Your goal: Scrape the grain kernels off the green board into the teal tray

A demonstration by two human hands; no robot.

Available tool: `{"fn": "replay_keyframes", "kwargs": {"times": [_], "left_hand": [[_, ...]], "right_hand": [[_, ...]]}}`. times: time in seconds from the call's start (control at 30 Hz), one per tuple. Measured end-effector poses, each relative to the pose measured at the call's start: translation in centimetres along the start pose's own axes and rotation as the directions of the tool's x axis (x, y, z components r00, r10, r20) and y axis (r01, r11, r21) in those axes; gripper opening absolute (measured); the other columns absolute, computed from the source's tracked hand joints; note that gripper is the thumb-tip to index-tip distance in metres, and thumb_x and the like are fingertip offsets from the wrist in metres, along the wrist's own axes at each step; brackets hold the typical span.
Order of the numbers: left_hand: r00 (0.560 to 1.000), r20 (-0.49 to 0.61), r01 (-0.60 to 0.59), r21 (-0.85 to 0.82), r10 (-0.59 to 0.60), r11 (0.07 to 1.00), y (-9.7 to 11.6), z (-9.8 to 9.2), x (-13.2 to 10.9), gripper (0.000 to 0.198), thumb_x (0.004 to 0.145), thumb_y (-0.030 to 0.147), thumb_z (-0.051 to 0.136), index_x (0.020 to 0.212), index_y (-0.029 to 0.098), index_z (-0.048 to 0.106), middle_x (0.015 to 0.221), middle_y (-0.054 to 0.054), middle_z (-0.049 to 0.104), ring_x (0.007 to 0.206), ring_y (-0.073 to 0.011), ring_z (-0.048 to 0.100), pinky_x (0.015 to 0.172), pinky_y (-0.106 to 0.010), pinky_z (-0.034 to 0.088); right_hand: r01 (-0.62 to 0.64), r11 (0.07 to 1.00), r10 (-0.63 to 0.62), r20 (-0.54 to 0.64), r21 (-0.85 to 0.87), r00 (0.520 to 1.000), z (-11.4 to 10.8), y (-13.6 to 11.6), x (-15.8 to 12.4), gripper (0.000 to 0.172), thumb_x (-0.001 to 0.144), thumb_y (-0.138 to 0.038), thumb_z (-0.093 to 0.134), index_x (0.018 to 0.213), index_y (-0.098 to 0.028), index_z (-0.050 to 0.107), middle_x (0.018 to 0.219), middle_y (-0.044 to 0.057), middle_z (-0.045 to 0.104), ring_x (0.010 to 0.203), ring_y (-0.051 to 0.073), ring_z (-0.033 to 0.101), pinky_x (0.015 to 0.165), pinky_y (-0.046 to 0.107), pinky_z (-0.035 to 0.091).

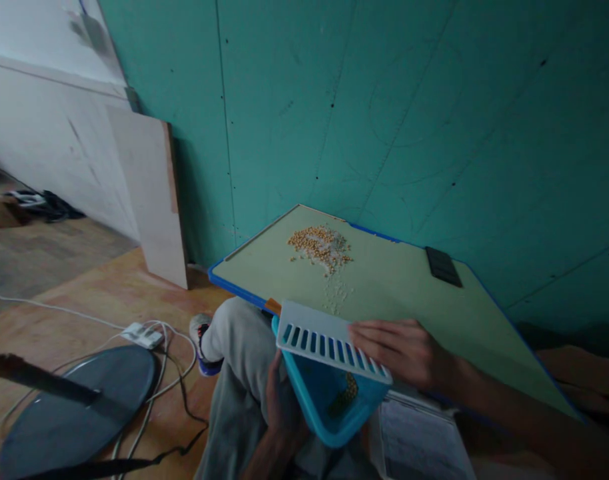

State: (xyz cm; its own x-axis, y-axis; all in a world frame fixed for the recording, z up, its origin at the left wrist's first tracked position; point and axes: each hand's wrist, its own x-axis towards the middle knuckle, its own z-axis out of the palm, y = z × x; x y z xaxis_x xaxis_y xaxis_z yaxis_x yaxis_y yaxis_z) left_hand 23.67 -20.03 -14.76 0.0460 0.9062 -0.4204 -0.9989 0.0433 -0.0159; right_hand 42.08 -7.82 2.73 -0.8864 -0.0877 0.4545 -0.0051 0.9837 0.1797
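My left hand (283, 405) is wrapped around the left side of a blue plastic basket (297, 383), which is tilted over my lap. Inside the basket a small heap of yellow beans (352, 387) shows near its right wall. My right hand (402, 348) grips a white slotted plate (318, 320) by its right part, fingers pressed together over the top; its thumb is hidden. The plate lies across the basket's far side, close to the table edge. On the table beyond, a pile of yellow beans (312, 241) is mixed with white grains (337, 290) that trail toward the plate.
The pale green table (392, 280) has a blue edge and stands against a green wall (284, 120). A dark phone-like slab (443, 267) lies at its right. Below my right arm is a clear box (419, 440). Cables and a power strip (142, 335) lie on the floor near a round stand base (79, 407).
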Motion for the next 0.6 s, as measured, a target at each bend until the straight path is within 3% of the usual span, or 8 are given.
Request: {"fn": "replay_keyframes", "kwargs": {"times": [0.17,0.37,0.43,0.53,0.6], "left_hand": [[0.996,-0.088,0.002,-0.009,-0.003,1.0,0.0,1.6,-0.6,0.045,0.107,0.046,0.06,0.08,0.02,0.085,0.095,-0.015,0.087,0.111,-0.0356,0.081,0.112,-0.05,0.058],[0.998,-0.057,0.044,0.061,-0.04,0.997,0.5,0.3,-0.2,0.041,0.102,0.05,0.069,0.087,0.017,0.088,0.102,-0.016,0.088,0.111,-0.0379,0.081,0.113,-0.054,0.057],[0.999,-0.037,0.032,0.07,-0.029,0.997,0.6,0.1,-0.2,0.043,0.102,0.051,0.07,0.084,0.016,0.087,0.105,-0.017,0.088,0.113,-0.0385,0.081,0.114,-0.054,0.056],[0.999,-0.002,0.035,0.069,-0.034,0.997,0.7,0.2,-0.4,0.046,0.103,0.054,0.068,0.095,0.014,0.089,0.108,-0.019,0.087,0.113,-0.0388,0.081,0.113,-0.053,0.057],[0.999,-0.003,0.042,0.077,-0.042,0.996,0.7,0.4,-0.6,0.047,0.103,0.056,0.067,0.098,0.014,0.089,0.1,-0.017,0.088,0.109,-0.0385,0.082,0.111,-0.053,0.058]], "right_hand": [[-0.007,0.998,0.006,-0.011,-0.055,1.0,2.4,3.3,1.5,0.036,0.103,-0.002,0.051,0.124,-0.01,0.079,0.116,0.016,0.087,0.104,0.025,0.087,0.091,0.033,0.071],[-0.051,0.996,0.047,-0.054,-0.07,0.997,5.2,6.9,3.0,0.044,0.095,0.003,0.051,0.125,-0.011,0.079,0.116,0.018,0.087,0.102,0.027,0.087,0.09,0.035,0.072],[-0.07,0.996,0.066,-0.054,-0.062,0.996,5.6,7.5,3.2,0.043,0.096,0.003,0.052,0.127,-0.012,0.079,0.117,0.017,0.087,0.102,0.028,0.087,0.091,0.036,0.073],[-0.109,0.993,0.107,-0.046,-0.043,0.993,5.8,7.8,3.2,0.045,0.096,0.003,0.051,0.129,-0.011,0.079,0.12,0.018,0.086,0.105,0.029,0.087,0.094,0.037,0.072],[-0.147,0.988,0.146,-0.033,-0.038,0.989,5.7,7.8,3.2,0.046,0.096,0.003,0.051,0.129,-0.013,0.079,0.124,0.017,0.085,0.107,0.029,0.086,0.096,0.038,0.071]]}}
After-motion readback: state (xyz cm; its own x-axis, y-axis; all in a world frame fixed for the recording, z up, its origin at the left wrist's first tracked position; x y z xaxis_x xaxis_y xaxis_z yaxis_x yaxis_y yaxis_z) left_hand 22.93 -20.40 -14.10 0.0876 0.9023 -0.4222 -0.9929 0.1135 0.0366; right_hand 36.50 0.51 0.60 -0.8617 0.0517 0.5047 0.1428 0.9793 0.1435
